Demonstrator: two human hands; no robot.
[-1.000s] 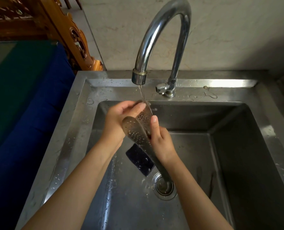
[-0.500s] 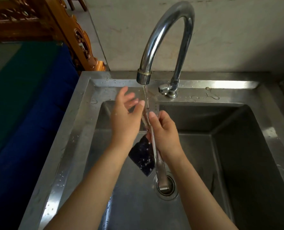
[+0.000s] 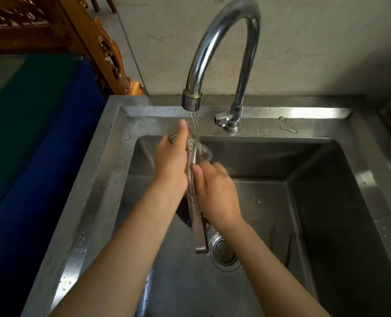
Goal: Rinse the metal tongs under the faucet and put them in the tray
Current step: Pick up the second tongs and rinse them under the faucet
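The metal tongs (image 3: pixel 198 227) stand almost upright in the sink, perforated heads up under the running water, hinge end down near the drain. My right hand (image 3: pixel 215 193) grips their shaft at mid-length. My left hand (image 3: pixel 170 161) lies flat against the heads, fingers stretched up beside the stream; one perforated head shows behind its fingers. The curved chrome faucet (image 3: pixel 215 49) pours a thin stream onto the heads. No tray is in view.
The steel sink (image 3: pixel 112 170) has wet rims and a round drain (image 3: pixel 224 250) at the bottom. A dark flat object lies on the sink floor, mostly hidden behind the tongs. A blue and green surface (image 3: pixel 36 138) and carved wooden furniture (image 3: pixel 94 37) are to the left.
The tongs have turned edge-on and risen into the stream. My left hand went from pinching the heads to lying flat along them, higher up. My right hand slid slightly down the shaft.
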